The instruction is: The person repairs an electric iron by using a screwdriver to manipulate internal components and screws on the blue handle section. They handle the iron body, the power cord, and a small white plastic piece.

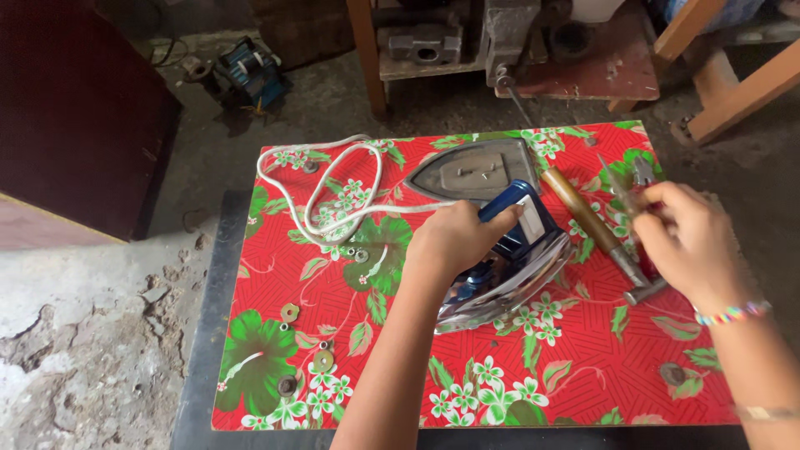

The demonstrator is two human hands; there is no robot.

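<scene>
Two hands work over the red floral counter [275, 392]: my left hand [457, 242] is clamped on the blue iron [508, 267] mid-counter, my right hand [687, 242] pinches a screwdriver [618, 187] beside the wooden-handled hammer [596, 225].

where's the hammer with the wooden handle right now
In the head view the hammer lies on the right part of the floral board, between the blue iron and the right hand.

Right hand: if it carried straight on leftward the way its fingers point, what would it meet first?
Probably the wooden-handled hammer, lying just past the right hand and its screwdriver; beyond it, the blue iron. Height above the board is unclear.
</scene>
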